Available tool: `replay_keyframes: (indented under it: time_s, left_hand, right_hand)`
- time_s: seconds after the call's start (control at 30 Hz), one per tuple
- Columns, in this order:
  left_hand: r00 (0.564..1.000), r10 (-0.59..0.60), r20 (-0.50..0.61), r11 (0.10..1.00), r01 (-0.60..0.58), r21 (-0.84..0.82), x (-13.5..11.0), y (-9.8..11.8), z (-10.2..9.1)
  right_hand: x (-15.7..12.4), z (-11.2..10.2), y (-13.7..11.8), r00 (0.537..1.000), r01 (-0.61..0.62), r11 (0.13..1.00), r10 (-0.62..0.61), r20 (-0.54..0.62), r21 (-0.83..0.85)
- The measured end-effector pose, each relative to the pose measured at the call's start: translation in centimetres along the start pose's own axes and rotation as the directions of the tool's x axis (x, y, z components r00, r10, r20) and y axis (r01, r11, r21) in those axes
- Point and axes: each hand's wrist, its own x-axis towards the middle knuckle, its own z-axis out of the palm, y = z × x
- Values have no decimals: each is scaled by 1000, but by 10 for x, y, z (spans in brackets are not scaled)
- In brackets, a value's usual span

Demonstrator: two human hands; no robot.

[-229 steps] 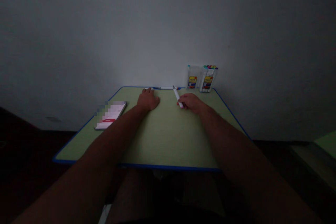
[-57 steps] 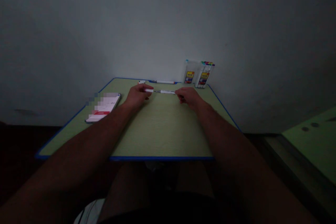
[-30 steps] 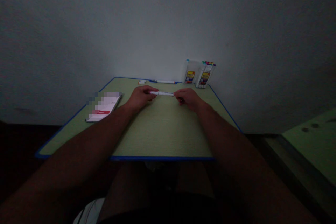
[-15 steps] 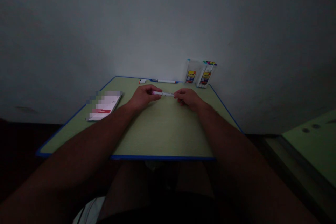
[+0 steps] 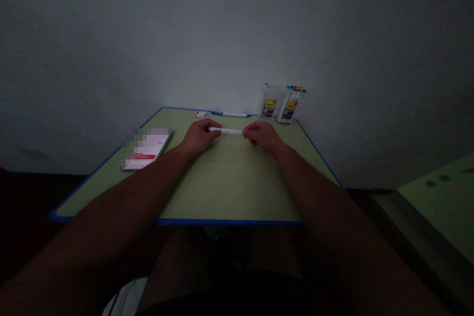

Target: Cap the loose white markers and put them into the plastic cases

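A white marker (image 5: pixel 231 131) is held level above the table between my two hands. My left hand (image 5: pixel 201 135) pinches its left end, and my right hand (image 5: pixel 262 135) grips the right end between thumb and fingers. Behind my left hand lies a small white cap (image 5: pixel 201 115) with an orange edge. Another white marker (image 5: pixel 235 114) rests along the table's back edge, its dark narrow end pointing left.
Two clear marker cases (image 5: pixel 269 103) stand at the back right; the right case (image 5: pixel 291 106) contains several coloured markers. At the left lies a phone or tablet (image 5: pixel 151 150), partly pixelated. The green table (image 5: pixel 229 187) has a blue rim and meets a grey wall.
Both hands have shifted slightly left with the marker. A narrow section showed between them before; now the marker looks evenly thick along its visible length.
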Motion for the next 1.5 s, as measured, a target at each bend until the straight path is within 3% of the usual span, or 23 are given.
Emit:
replay_keyframes:
  time_s: [0.27,0.47,0.8,1.0,1.5]
  left_hand:
    - [999,-26,-30,998,27,63,3,-6,-1]
    - [999,-43,-14,996,44,74,0,-2,-2]
    - [999,1,-42,1000,0,19,2,-2,-4]
    - [998,-53,-26,994,50,-95,1,4,-4]
    - [998,-58,-12,971,53,-232,-1,5,-1]
  right_hand:
    - [4,6,6,987,151,977,-157,30,149]
    - [6,7,9,977,191,963,-205,57,192]
    - [5,3,7,994,97,995,-97,-41,1]
    - [9,-1,12,999,26,997,-24,-33,79]
    - [4,-9,7,1000,3,982,-7,20,188]
